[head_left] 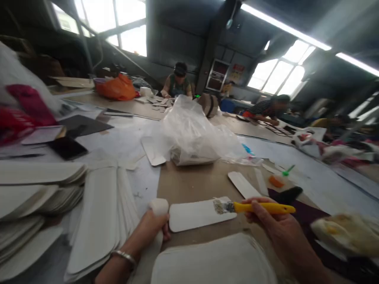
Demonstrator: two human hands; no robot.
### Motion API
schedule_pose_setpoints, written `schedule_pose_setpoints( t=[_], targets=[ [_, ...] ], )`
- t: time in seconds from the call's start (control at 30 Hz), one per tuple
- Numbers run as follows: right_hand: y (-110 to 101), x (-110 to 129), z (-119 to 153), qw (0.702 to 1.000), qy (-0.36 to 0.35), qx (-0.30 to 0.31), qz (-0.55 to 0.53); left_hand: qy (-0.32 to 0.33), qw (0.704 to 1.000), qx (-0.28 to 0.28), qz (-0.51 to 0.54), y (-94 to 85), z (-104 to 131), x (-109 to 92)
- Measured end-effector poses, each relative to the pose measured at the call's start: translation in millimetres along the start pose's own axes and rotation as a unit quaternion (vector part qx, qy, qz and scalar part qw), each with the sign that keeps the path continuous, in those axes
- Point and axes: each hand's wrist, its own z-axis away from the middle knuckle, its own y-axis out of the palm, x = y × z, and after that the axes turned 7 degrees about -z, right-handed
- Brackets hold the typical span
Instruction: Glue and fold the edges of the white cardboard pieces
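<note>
My right hand (263, 215) is closed round the yellow handle of a brush (266, 208), whose bristles rest on the right part of a white rounded panel (192, 215). At the panel's left end, my left hand (156, 225) is closed on a curled white piece (159, 206), its fingertips by the panel's edge. The panel lies flat on a brown board (189, 185). Nearest to me is a stack of wide white panels (213, 262). Another white panel (243, 184) lies beyond the brush.
Stacks of long white panels (99, 217) stand at the left. A clear plastic bag (192, 134) sits ahead. An orange-and-green bottle (276, 181), a dark object (288, 195) and a crumpled cloth (346, 234) lie at right. People work at tables further back.
</note>
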Motion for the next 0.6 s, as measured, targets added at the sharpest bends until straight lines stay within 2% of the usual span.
schedule_pose_setpoints(
  t=[0.07, 0.13, 0.23, 0.4, 0.6],
  targets=[
    [35, -9, 1, 0.999, 0.018, 0.049, -0.012, -0.019, 0.999, -0.023, 0.016, -4.8, 2, 8],
    [62, -19, 3, 0.995, 0.036, 0.091, -0.01, -0.02, 0.999, -0.027, 0.031, -2.7, 0, 7],
    [86, -35, 4, 0.989, 0.067, 0.132, 0.005, -0.022, 0.998, -0.023, 0.046, 0.5, -2, 1],
    [95, -51, 0, 0.989, 0.07, 0.131, 0.01, -0.034, 0.999, -0.013, 0.037, -3.8, 3, -4],
    [95, -45, 2, 0.989, 0.056, 0.122, 0.067, -0.045, 0.998, 0.002, 0.036, -6.3, 2, -5]
  ],
)
